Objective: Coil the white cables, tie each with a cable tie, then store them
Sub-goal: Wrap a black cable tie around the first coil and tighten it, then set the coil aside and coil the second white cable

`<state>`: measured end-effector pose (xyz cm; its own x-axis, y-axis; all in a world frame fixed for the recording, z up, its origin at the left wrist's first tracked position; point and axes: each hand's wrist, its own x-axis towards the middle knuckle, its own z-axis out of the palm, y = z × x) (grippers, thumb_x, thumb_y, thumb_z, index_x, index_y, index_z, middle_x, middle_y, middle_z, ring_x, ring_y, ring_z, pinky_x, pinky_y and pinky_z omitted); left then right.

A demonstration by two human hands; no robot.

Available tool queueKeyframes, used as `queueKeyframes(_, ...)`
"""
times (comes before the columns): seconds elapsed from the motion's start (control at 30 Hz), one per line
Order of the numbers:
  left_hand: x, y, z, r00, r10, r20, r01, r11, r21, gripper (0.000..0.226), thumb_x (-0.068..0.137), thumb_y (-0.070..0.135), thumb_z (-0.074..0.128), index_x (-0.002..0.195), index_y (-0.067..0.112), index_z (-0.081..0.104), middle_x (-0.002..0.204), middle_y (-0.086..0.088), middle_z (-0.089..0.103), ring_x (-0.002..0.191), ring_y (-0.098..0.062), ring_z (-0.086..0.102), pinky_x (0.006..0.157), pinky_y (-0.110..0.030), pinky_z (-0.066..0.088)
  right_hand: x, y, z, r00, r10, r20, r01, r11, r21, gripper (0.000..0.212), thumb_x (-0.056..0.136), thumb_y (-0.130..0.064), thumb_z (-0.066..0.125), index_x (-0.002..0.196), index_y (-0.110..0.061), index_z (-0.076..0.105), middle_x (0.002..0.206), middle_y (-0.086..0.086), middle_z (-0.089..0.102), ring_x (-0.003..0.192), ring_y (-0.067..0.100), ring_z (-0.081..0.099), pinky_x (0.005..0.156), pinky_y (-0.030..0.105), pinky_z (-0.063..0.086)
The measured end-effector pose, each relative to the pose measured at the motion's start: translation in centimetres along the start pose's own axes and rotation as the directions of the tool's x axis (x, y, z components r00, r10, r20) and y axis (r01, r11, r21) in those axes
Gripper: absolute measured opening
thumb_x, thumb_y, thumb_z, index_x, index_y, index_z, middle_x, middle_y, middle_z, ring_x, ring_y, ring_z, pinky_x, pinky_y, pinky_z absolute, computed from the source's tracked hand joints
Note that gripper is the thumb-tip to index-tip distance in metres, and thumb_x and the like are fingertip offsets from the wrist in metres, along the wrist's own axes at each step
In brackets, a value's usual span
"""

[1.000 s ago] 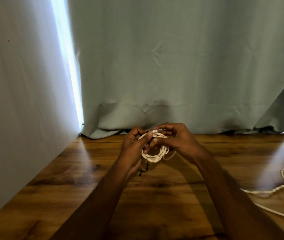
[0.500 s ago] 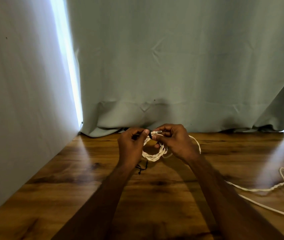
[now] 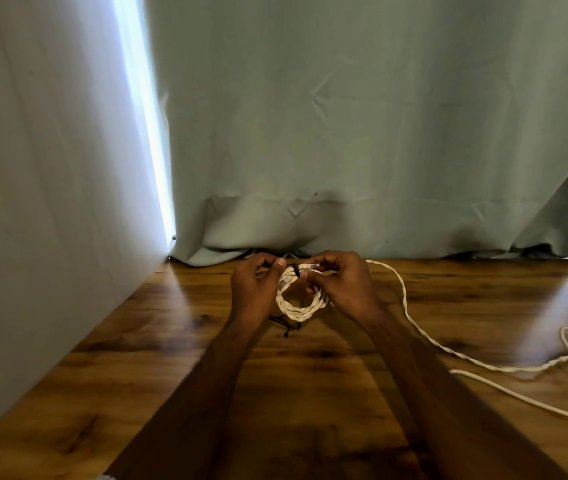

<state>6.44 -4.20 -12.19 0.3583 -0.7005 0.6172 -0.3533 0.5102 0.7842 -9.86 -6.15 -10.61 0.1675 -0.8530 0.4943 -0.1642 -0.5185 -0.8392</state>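
- Behind the far edge of the scene, a pale green curtain hangs the full width and bunches where it meets the table; a lighter fabric panel closes off the left side, with a bright strip of light between the two.
- Below them, a glossy wooden table with dark grain fills the near half.
- On the table's right side, a loose white cable trails in bends from the far centre, behind the right hand, to the right edge, where it loops.
- At the far centre, just above the table, a coiled white cable of twisted strands is held as a small ring between both hands.
- At the ring's left, the left hand has its fingers curled, thumb and forefinger pinching the top of the coil.
- At the ring's right, the right hand curls its fingers round that side and pinches the connector end at the top.
- At the top of the coil between the thumbs, a black cable tie wraps the strands.
- Under the left wrist, a few thin black ties lie on the wood; how many, I cannot tell.
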Motion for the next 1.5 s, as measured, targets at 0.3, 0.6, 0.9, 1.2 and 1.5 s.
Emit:
queueKeyframes(0.3, -1.5, -0.7, -9.5, 0.989, -0.133, 0.062, 0.138, 0.987, -0.082, 0.018, 0.094, 0.001, 0.06, 0.084, 0.006, 0.074, 0.082, -0.014, 0.074, 0.076, -0.025, 0.071, 0.069, -0.036, 0.058, -2.0, -1.8, 7.0, 0.995, 0.047, 0.086, -0.047, 0.999, 0.004, 0.021, 0.078, -0.017, 0.086, 0.098, -0.017, 0.079, 0.094, -0.003, 0.074, 0.077, 0.014, 0.074, 0.072, 0.037, 0.063)
queueKeyframes(0.6, 0.8, -4.1, -15.6, 0.915, -0.289, -0.281, 0.321, 0.944, 0.077, 0.029, 0.095, 0.02, 0.06, 0.07, 0.01, 0.071, 0.065, -0.01, 0.068, 0.052, -0.021, 0.06, 0.06, -0.034, 0.051, -1.8, -2.6, 13.3, 0.986, 0.088, 0.139, -0.071, 0.99, -0.124, 0.017, 0.079, -0.021, 0.085, 0.095, -0.021, 0.078, 0.09, -0.008, 0.073, 0.083, 0.008, 0.069, 0.072, 0.031, 0.059)
queueKeyframes(0.9, 1.4, -5.8, -20.2, 0.866, -0.234, -0.441, 0.341, 0.922, 0.181, 0.032, 0.089, 0.027, 0.063, 0.063, 0.011, 0.07, 0.062, -0.007, 0.068, 0.064, -0.025, 0.065, 0.073, -0.042, 0.057, -2.5, -2.5, 19.6, 0.951, 0.231, 0.205, -0.169, 0.945, -0.281, 0.025, 0.073, -0.029, 0.088, 0.065, -0.014, 0.07, 0.063, 0.0, 0.069, 0.058, 0.012, 0.064, 0.054, 0.032, 0.049)
queueKeyframes(1.2, -0.5, -1.3, -16.5, 0.954, 0.193, -0.231, -0.08, 0.903, 0.422, 0.031, 0.094, 0.022, 0.062, 0.066, 0.01, 0.065, 0.057, -0.002, 0.061, 0.057, -0.019, 0.059, 0.057, -0.032, 0.046, -4.1, -3.7, 15.1, 0.994, 0.095, 0.052, -0.079, 0.964, -0.252, 0.007, 0.089, -0.028, 0.074, 0.084, -0.023, 0.073, 0.084, -0.009, 0.069, 0.085, 0.007, 0.064, 0.08, 0.036, 0.058)
queueKeyframes(1.5, -3.9, 2.4, -4.4, 0.883, 0.358, 0.304, -0.45, 0.831, 0.327, 0.031, 0.09, 0.029, 0.056, 0.061, 0.017, 0.056, 0.054, 0.006, 0.052, 0.052, -0.015, 0.051, 0.05, -0.035, 0.039, -6.8, -3.4, 3.3, 0.993, -0.036, -0.109, -0.011, 0.917, -0.398, 0.023, 0.089, -0.029, 0.071, 0.069, -0.019, 0.068, 0.071, -0.006, 0.069, 0.071, 0.008, 0.063, 0.062, 0.027, 0.048)
